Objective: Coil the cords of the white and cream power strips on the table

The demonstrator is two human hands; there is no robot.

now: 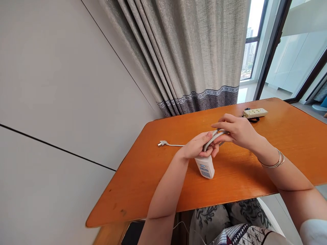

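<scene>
A white power strip (205, 167) with blue switches lies on the orange table (158, 183). My left hand (198, 146) grips its upper end together with loops of its grey cable (209, 140). My right hand (236, 130), with bangles on the wrist, pinches the coiled cable just above the strip. The loose end of the cable runs left across the table to a plug (162, 143) that lies flat.
A second, cream power strip (255, 112) with a dark cord lies at the far right of the table. A grey curtain (189, 54) hangs behind the table, and a pale wall is on the left. My lap shows under the near edge.
</scene>
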